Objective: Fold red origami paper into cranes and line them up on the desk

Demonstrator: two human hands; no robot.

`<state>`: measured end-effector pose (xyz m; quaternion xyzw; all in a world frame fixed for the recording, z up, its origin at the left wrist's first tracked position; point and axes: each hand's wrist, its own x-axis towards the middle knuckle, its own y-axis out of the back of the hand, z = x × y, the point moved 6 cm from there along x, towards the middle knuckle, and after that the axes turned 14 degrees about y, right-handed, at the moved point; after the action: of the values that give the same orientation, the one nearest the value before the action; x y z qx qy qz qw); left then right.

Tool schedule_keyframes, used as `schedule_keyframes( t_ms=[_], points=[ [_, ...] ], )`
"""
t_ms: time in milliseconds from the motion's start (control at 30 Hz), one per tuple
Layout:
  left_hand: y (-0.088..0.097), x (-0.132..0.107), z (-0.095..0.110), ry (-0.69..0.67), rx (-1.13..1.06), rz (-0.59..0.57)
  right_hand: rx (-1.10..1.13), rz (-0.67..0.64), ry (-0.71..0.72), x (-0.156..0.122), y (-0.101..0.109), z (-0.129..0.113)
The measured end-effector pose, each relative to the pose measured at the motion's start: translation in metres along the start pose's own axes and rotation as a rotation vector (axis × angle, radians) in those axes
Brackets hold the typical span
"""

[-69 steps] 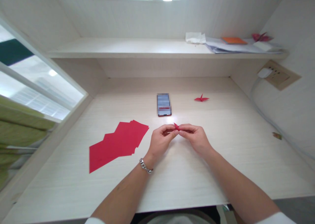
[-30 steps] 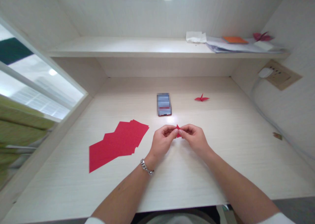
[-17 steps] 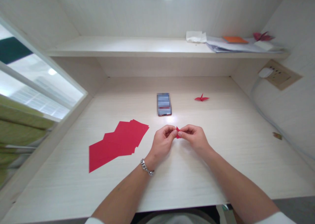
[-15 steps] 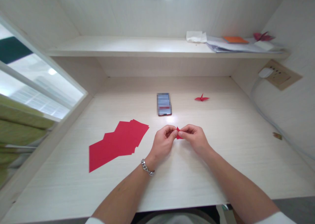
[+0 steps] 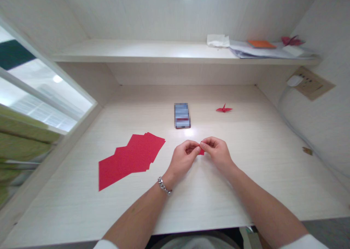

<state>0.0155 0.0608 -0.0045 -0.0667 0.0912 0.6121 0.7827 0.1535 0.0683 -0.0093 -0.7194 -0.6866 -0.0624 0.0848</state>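
Observation:
Between my fingertips is a small folded piece of red paper, mostly covered by the fingers. My left hand pinches it from the left, thumb and forefinger pressed together. From the right, my right hand pinches it too, its fingertips touching those of the left. Its folded shape is largely hidden. A fanned stack of red paper sheets lies on the desk left of my hands. Beyond my right hand sits a small red paper crane with its wings spread.
A phone with a blurred screen lies on the white desk beyond my hands. Above runs a shelf with papers, an orange sheet and a darker red folded paper. A cable hangs from the wall socket at right.
My left fingertips have shifted slightly right, closing against the right ones. Less of the folded red paper shows between them; its upper point is now covered.

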Motion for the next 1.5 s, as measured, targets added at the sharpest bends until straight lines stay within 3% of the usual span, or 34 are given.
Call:
schedule_keyframes(
  t_ms=[200,400,500,633,900,1200,1500],
  points=[
    [0.0,0.001,-0.001,0.062,-0.088,-0.028,0.07,-0.037,-0.035,0.002,-0.003,0.001],
    [0.002,0.002,-0.001,0.093,-0.096,-0.012,-0.084,-0.125,0.007,0.002,-0.003,0.004],
    [0.005,0.002,0.002,0.104,-0.106,0.027,-0.032,-0.106,0.001,0.001,-0.004,0.004],
    [0.012,0.002,0.004,0.102,-0.144,0.105,0.06,-0.177,-0.09,-0.001,-0.012,0.008],
    [0.008,0.005,-0.001,0.111,-0.265,0.033,-0.068,-0.247,-0.06,-0.002,-0.008,0.01],
    [0.021,0.007,-0.002,0.063,-0.207,0.139,-0.17,-0.357,-0.059,-0.01,-0.019,0.003],
    [0.021,0.007,-0.002,0.03,-0.22,0.127,-0.232,-0.406,-0.073,-0.011,-0.02,-0.001]
  ],
)
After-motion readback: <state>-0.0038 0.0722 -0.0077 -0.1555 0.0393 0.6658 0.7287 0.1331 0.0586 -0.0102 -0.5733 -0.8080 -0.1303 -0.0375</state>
